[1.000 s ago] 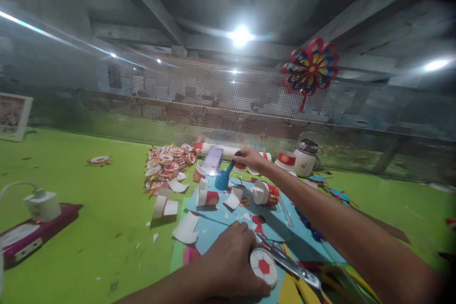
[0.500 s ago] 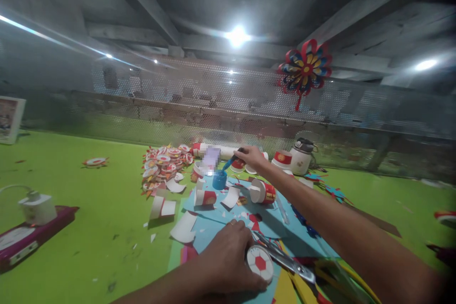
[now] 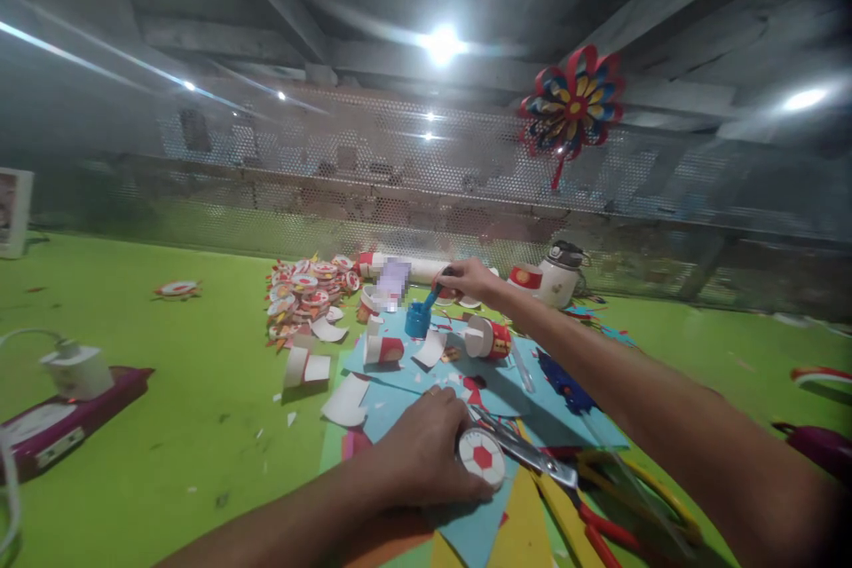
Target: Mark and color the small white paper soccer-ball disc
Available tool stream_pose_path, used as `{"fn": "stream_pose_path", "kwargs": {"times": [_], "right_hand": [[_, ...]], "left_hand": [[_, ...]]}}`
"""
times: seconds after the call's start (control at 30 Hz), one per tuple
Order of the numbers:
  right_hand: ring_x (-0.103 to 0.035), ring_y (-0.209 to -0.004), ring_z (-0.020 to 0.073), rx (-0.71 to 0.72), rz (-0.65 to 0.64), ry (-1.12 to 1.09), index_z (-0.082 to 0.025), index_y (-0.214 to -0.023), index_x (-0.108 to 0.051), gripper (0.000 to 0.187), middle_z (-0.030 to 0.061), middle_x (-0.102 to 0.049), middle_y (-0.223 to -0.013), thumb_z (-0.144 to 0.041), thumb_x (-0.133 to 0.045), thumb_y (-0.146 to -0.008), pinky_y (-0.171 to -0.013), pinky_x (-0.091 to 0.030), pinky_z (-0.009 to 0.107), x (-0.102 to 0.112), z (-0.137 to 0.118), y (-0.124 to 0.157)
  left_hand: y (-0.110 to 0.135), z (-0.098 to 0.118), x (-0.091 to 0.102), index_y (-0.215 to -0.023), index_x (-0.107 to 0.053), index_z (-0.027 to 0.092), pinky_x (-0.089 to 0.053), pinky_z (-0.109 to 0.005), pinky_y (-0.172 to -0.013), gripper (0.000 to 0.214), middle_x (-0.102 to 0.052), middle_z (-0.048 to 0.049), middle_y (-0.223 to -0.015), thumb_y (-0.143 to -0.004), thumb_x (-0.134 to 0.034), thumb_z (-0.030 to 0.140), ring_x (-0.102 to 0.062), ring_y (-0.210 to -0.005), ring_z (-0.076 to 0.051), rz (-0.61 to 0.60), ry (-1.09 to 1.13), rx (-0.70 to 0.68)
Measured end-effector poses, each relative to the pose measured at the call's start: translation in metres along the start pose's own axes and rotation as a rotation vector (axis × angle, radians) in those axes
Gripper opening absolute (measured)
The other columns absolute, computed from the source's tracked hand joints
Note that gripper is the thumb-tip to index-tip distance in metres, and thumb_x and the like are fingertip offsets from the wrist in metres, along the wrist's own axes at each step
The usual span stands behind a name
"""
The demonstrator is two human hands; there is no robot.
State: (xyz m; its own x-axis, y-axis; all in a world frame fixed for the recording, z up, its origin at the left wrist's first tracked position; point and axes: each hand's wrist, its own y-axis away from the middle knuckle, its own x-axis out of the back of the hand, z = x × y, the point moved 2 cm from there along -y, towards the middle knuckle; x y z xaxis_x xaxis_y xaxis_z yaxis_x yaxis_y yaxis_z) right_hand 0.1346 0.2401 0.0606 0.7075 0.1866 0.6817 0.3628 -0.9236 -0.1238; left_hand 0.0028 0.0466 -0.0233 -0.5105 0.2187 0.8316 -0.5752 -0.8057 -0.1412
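Note:
In the lower middle, my left hand (image 3: 436, 448) is closed on a small white disc (image 3: 482, 458) patterned like a soccer ball, with a red patch at its centre. Farther off, my right hand (image 3: 471, 281) grips the dark end of a blue-coated paintbrush (image 3: 432, 296). The brush slants down into a small blue paint pot (image 3: 418, 320), its tip hidden inside. Scissors (image 3: 525, 448) with red handles lie just right of the disc. Blue paper sheets (image 3: 392, 404) spread beneath, with a curved white paper scrap (image 3: 429, 349) near the pot.
Red-and-white paper cups (image 3: 384, 350) lie around the pot. A heap of decorated discs (image 3: 310, 297) stands to the left. A flask (image 3: 560, 273) is at the back right, before a mesh screen (image 3: 399, 195). A purple power strip (image 3: 80, 417) sits far left.
The brush stands more upright and lower in the pot as my right hand has come down slightly. My left hand keeps its hold on the disc. The whole view has shifted a little.

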Motion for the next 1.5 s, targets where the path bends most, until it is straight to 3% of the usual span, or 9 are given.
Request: {"fn": "stream_pose_path", "kwargs": {"times": [0.13,0.37,0.57,0.7,0.9,1.03,1.17,1.4,1.5], "right_hand": [[-0.066,-0.086,0.0159,0.05,-0.063,0.056,-0.013,-0.112,-0.062,0.026,0.006,-0.066,-0.105,-0.032,-0.059,-0.094,-0.073,-0.057,0.034,0.006,-0.01,-0.001],[-0.065,-0.078,0.0135,0.104,-0.194,0.157,-0.013,-0.106,-0.063,0.021,0.004,-0.066,-0.097,-0.03,-0.06,-0.094,-0.069,-0.056,0.031,-0.004,-0.017,0.005],[-0.063,-0.07,0.0106,0.149,-0.24,0.169,-0.012,-0.099,-0.065,0.013,0.0013,-0.066,-0.087,-0.023,-0.062,-0.092,-0.064,-0.055,0.027,0.019,-0.032,0.02],[-0.064,-0.073,0.0114,0.129,-0.156,0.141,-0.013,-0.102,-0.065,0.015,0.0022,-0.067,-0.091,-0.025,-0.061,-0.093,-0.066,-0.056,0.028,0.023,-0.032,0.019],[-0.065,-0.079,0.0139,-0.008,0.028,0.092,-0.013,-0.108,-0.063,0.024,0.0047,-0.066,-0.099,-0.032,-0.059,-0.095,-0.069,-0.057,0.03,0.001,-0.009,0.01],[-0.066,-0.084,0.0155,-0.082,0.097,0.047,-0.013,-0.112,-0.062,0.026,0.0059,-0.066,-0.104,-0.034,-0.058,-0.095,-0.072,-0.057,0.033,0.006,-0.001,0.012],[-0.066,-0.084,0.0156,-0.117,0.147,0.006,-0.013,-0.111,-0.062,0.026,0.0058,-0.066,-0.104,-0.033,-0.058,-0.095,-0.072,-0.057,0.033,0.015,-0.003,0.012],[-0.066,-0.091,0.0178,-0.172,0.195,-0.056,-0.014,-0.116,-0.061,0.029,0.0075,-0.065,-0.111,-0.033,-0.059,-0.095,-0.077,-0.057,0.036,0.001,-0.007,0.012],[-0.066,-0.088,0.0165,-0.175,0.201,-0.08,-0.014,-0.112,-0.062,0.026,0.0067,-0.066,-0.108,-0.032,-0.059,-0.094,-0.075,-0.057,0.034,0.008,-0.01,0.021]], "left_hand": [[0.0,-0.001,0.0,-0.085,-0.054,0.02,-0.044,-0.032,-0.074,0.044,-0.058,-0.0039,-0.097,-0.062,-0.077,0.05,-0.053,-0.088,-0.023,0.007,0.005,-0.009],[0.0,-0.001,0.0,-0.084,-0.054,0.02,-0.044,-0.033,-0.074,0.043,-0.058,-0.0045,-0.097,-0.063,-0.077,0.048,-0.053,-0.088,-0.024,0.003,0.003,0.008],[0.0,-0.001,-0.001,-0.085,-0.054,0.02,-0.045,-0.034,-0.076,0.041,-0.058,-0.0051,-0.098,-0.064,-0.076,0.048,-0.053,-0.09,-0.024,0.004,-0.007,-0.001],[0.0,0.0,0.0,-0.085,-0.054,0.02,-0.045,-0.034,-0.076,0.041,-0.058,-0.0051,-0.098,-0.065,-0.075,0.048,-0.052,-0.089,-0.024,0.007,-0.01,-0.007],[0.001,0.002,0.001,-0.083,-0.054,0.02,-0.043,-0.032,-0.073,0.04,-0.057,-0.0037,-0.094,-0.064,-0.076,0.046,-0.052,-0.087,-0.022,0.006,-0.001,0.002],[0.0,0.002,0.001,-0.082,-0.053,0.019,-0.042,-0.032,-0.073,0.039,-0.057,-0.0036,-0.094,-0.064,-0.076,0.045,-0.051,-0.086,-0.022,0.003,-0.005,-0.002],[0.0,0.003,0.002,-0.083,-0.054,0.019,-0.043,-0.032,-0.073,0.039,-0.057,-0.004,-0.094,-0.065,-0.075,0.046,-0.051,-0.086,-0.022,-0.001,-0.001,0.009],[0.001,0.003,0.003,-0.084,-0.055,0.019,-0.044,-0.031,-0.074,0.04,-0.058,-0.0045,-0.096,-0.064,-0.076,0.047,-0.053,-0.088,-0.022,-0.011,-0.007,0.013],[0.0,0.003,0.002,-0.085,-0.055,0.019,-0.045,-0.031,-0.073,0.04,-0.058,-0.0048,-0.096,-0.065,-0.075,0.047,-0.053,-0.088,-0.023,-0.009,-0.032,-0.002]]}}
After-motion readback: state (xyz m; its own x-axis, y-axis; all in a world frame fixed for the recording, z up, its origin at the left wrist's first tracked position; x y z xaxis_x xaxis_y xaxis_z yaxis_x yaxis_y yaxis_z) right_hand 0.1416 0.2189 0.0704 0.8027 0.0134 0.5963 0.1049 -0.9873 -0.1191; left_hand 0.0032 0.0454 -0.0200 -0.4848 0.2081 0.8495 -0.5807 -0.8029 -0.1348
